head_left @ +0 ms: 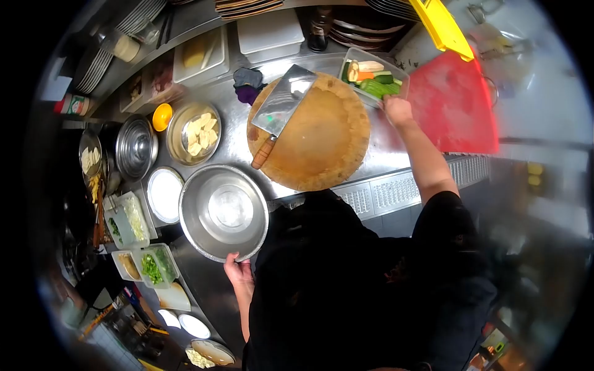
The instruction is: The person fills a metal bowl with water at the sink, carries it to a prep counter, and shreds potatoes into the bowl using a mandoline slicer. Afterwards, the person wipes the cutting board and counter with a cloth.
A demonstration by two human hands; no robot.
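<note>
My left hand (238, 269) grips the near rim of a large steel mixing bowl (204, 216), thumb over the edge; the bowl is tilted and has nothing in it. My right hand (396, 109) is closed at the near corner of a clear plastic container (404, 85) holding cucumber, carrot and green vegetables; its fingertips are partly hidden. Between my hands lies a round wooden chopping block (328, 133). A cleaver (284, 102) rests on its left side, wooden handle toward me.
A red cutting board (451, 105) stands at the right, below a yellow plastic piece (442, 28). Left of the block are a bowl of pale chunks (201, 133), a white plate (164, 195) and tubs of chopped greens (151, 267). Dark purple scraps (249, 86) lie behind the block.
</note>
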